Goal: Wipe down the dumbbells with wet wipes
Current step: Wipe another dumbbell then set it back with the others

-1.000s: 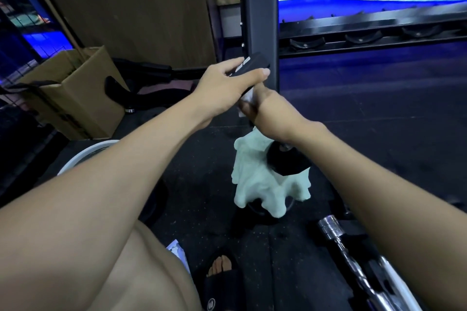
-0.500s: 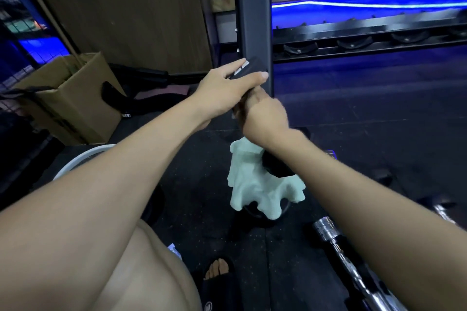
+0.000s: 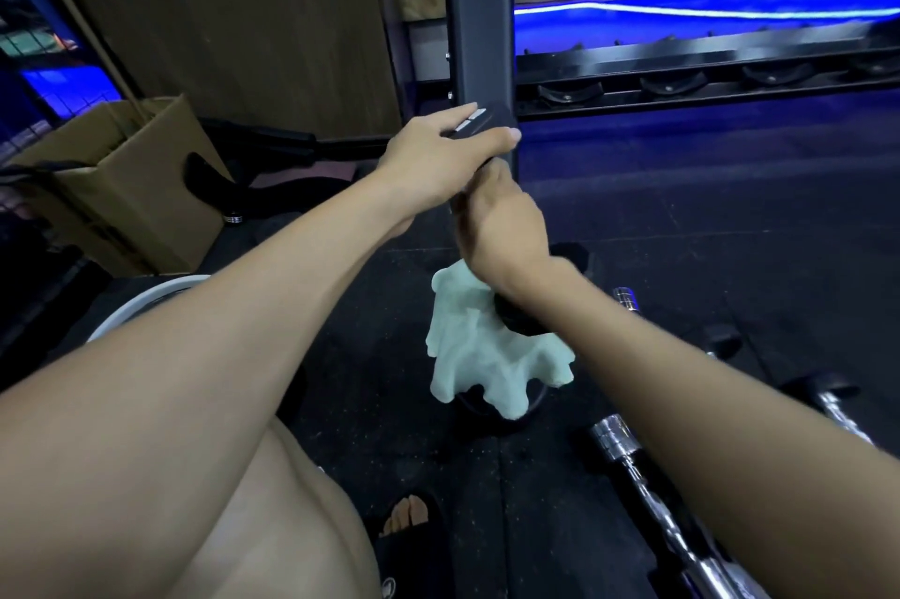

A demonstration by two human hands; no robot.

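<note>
Dumbbell point(image 3: 487, 121), held upright at centre in front of the dark metal post point(image 3: 479, 14). Its upper head is black and matte, with pale label strips on the top face; its lower head point(image 3: 516, 321) is a rounded black mass showing below the right wrist. The handle between them is hidden by the hands.

Left hand point(image 3: 438, 160): grip curled over the upper head, fingers across the top and thumb along the near edge.

Right hand point(image 3: 501, 228): grip wrapped tight round the hidden handle, just below the left hand and touching it. A pale green wipe point(image 3: 467, 355) hangs from under this hand. It is soft, crumpled and lobed, and drapes beside and below the lower head.

Below the dumbbell, a black rubber floor point(image 3: 730, 233) with a fine speckled texture. Right of it and nearer the camera, a chrome bar point(image 3: 628, 452) lies on the floor, cylindrical and bright. Left of the dumbbell, a brown cardboard box point(image 3: 131, 189) stands open, and nearer lies the curved white rim of a tub point(image 3: 141, 301). Behind the dumbbell, a wood-grain panel point(image 3: 219, 14) stands left of the post; right of the post runs a black rack point(image 3: 706, 77) with shallow curved cradles, under a blue light strip point(image 3: 682, 11). Directly below, toes in a black sandal point(image 3: 409, 535).
</note>
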